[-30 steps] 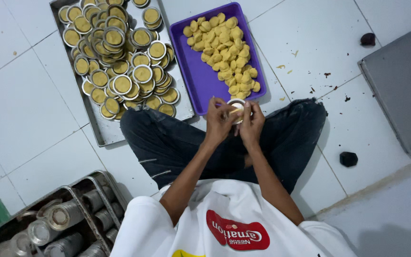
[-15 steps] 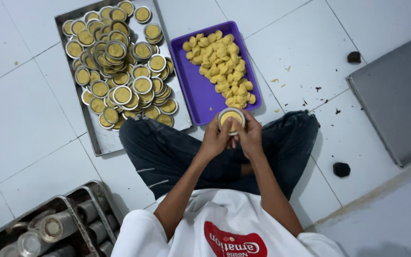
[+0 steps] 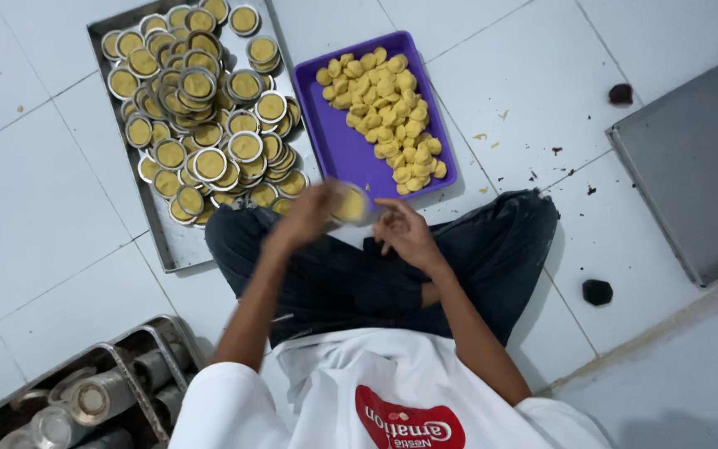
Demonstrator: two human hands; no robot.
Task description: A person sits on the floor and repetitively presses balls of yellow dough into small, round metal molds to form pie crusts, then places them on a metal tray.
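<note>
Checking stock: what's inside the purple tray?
The purple tray holds a heap of yellow dough balls along its right; its near edge is hidden by the left hand.

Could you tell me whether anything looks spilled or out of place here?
Yes: yellow crumbs and dark specks lie on the tiles right of the purple tray, and three dark lumps sit loose on the floor there.

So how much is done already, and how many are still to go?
Done: many filled tins piled on the metal tray. In hand: the left hand holds one filled tin; the right hand is open beside it. Left: a heap of dough balls on the purple tray.
</note>
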